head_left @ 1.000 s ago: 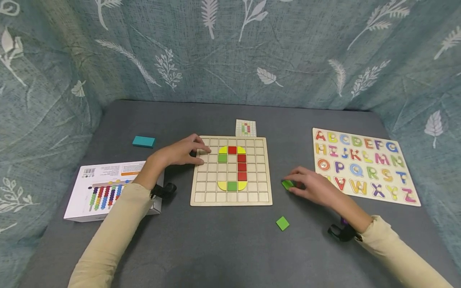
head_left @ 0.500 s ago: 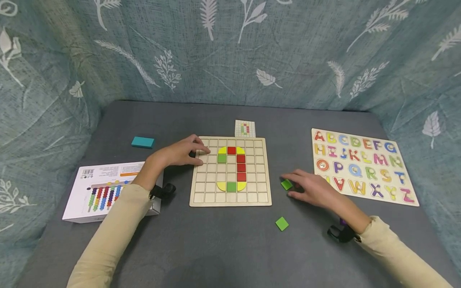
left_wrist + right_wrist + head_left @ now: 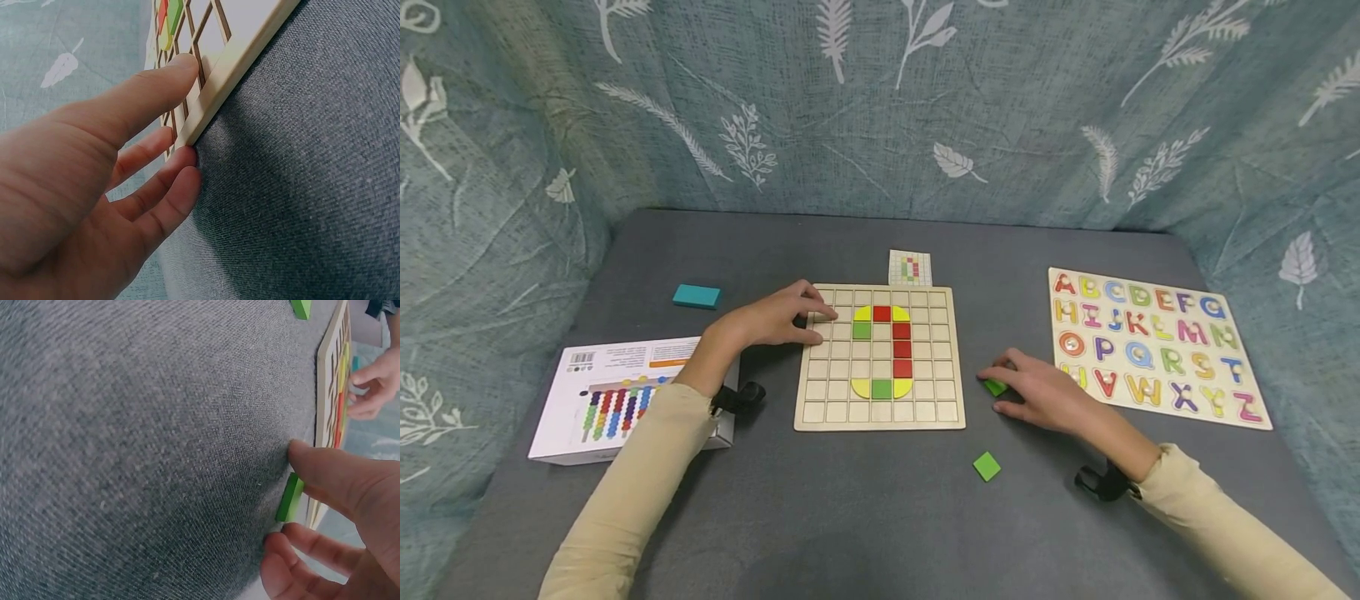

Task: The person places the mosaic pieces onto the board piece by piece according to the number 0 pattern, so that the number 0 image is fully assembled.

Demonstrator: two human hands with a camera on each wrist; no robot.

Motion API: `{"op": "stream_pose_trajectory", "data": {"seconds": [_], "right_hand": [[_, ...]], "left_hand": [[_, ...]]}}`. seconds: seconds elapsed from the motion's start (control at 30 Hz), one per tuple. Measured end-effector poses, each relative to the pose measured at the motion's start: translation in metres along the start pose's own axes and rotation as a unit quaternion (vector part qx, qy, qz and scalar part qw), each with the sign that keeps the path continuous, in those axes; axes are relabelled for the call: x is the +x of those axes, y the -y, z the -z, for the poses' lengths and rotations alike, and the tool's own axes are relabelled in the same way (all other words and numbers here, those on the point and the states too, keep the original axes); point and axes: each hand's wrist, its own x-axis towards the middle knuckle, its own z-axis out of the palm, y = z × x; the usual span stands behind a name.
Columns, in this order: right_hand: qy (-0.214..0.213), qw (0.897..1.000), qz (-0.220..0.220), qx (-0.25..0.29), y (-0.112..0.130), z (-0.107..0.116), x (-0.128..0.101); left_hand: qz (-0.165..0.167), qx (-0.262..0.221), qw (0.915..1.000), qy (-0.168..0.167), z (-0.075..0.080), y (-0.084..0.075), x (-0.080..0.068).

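My left hand [image 3: 767, 318] rests at the left edge of a wooden grid board [image 3: 833, 412]. In the left wrist view the thumb lies over the board's face while other fingers are at its side edge. Red, yellow and green tiles form a ring on the grid. On the table right of the board lies a green square tile [image 3: 290, 497], flanked by the thumb and fingers of my right hand [image 3: 1041, 392]. From the head, the index finger partly hides this tile. A second green tile [image 3: 987, 467] lies nearer to me.
Behind the board is a small pattern card [image 3: 910, 268]. An alphabet puzzle board [image 3: 1157, 350] lies on the right. On the left are a white box [image 3: 625, 358] with bead pictures, partly under the left arm, and a teal block [image 3: 697, 296]. A patterned curtain [image 3: 880, 125] hangs behind the table.
My right hand has shifted slightly left, and its index finger now covers more of the green tile. A red piece seen under that hand before is now hidden. The left hand stays put.
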Motion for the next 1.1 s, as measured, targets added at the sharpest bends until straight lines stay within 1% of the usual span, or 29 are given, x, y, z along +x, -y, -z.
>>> {"op": "stream_pose_trajectory", "data": {"seconds": [0.43,0.67,1.1], "right_hand": [[-0.011,1.0,0.015,0.006,-0.0002,-0.0026,0.0013],[-0.009,1.0,0.014,0.007,0.0,-0.0023,0.0018],[-0.029,0.999,0.026,0.019,-0.0021,-0.0071,0.0028]], "left_hand": [[0.001,-0.002,1.0,0.001,-0.0009,0.0005,0.0005],[0.001,-0.001,1.0,-0.001,-0.0004,0.0005,0.0],[-0.003,-0.001,1.0,-0.004,-0.0014,-0.0006,-0.0006]]}}
